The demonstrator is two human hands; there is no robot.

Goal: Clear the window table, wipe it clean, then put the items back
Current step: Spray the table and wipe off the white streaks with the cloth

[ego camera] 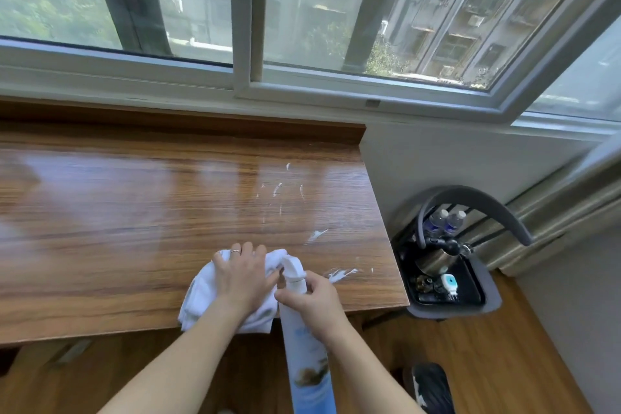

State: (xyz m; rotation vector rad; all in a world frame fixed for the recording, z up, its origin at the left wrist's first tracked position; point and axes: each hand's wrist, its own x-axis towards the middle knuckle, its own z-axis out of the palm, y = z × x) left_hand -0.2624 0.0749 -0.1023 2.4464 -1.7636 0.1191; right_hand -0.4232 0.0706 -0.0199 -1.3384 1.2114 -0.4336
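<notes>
Here the wooden window table (pixel 134 212) is already bare of its items, which sit on a black tray (pixel 470 299) on a chair (pixel 487 205) just beside the table's right end: 2 water bottles (pixel 445 222), a kettle (pixel 433 259) and a few small things too small to name. The step in hand looks like the wiping.

The left hand (pixel 243 276) lies on a bunched white cloth (pixel 201 292) near the table's front edge, fingers spread and only gently bent, pressing it down rather than gripping it. The right hand (pixel 311 302) is wrapped round the neck of a tall spray bottle (pixel 302 346), fingers curled about it just under the white nozzle, which points toward the table. The bottle's body hangs below the table edge, tilted toward the person.

White foam streaks (pixel 339 274) lie to the right of the cloth, with more dabs farther back toward the window.

To do this well, the person would probably sweep the cloth rightward through the nearest streak first, then work back toward the far dabs in overlapping passes, keeping the palm flat so the whole cloth bears on the wood. Setting the bottle aside would free the right hand. The glossy left part shows no foam and may need spraying too.
</notes>
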